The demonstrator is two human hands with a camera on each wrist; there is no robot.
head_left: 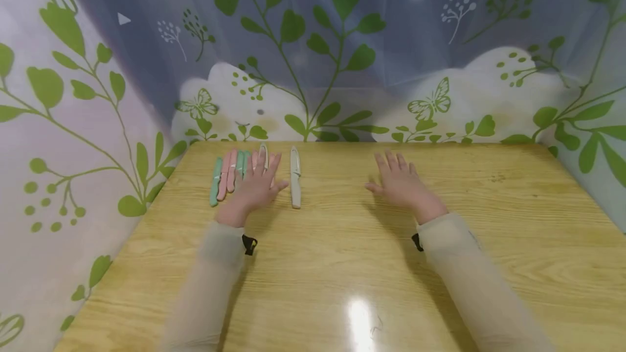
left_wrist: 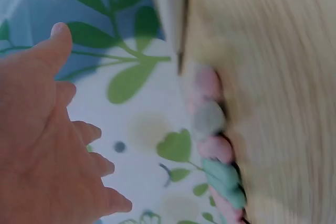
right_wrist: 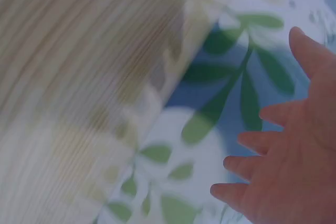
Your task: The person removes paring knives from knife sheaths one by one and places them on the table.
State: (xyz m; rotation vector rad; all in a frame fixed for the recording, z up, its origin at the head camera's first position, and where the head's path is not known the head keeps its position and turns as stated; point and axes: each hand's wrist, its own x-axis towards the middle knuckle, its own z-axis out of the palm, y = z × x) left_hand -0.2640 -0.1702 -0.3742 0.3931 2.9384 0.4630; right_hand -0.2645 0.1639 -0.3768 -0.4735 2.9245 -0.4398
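Knives (head_left: 232, 171) in a row, left hand (head_left: 255, 186) above them, right hand (head_left: 401, 185) well apart, both empty, fingers outstretched

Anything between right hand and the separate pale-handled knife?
Only bare tabletop lies between the right hand and the pale-handled knife, as the head view shows.

- A rectangular, yellow-brown wood-grain table (head_left: 489, 270) is bordered by printed walls at the back and both sides.
- The blue-grey back wall (head_left: 415, 26) is decorated with green leafy stems (head_left: 292, 27), white cloud shapes (head_left: 474, 91) and green butterfly outlines.
- The pale pinkish left wall (head_left: 93, 134) is patterned with similar foliage.
- A bright white glare (head_left: 360, 322) is reflected off the tabletop.
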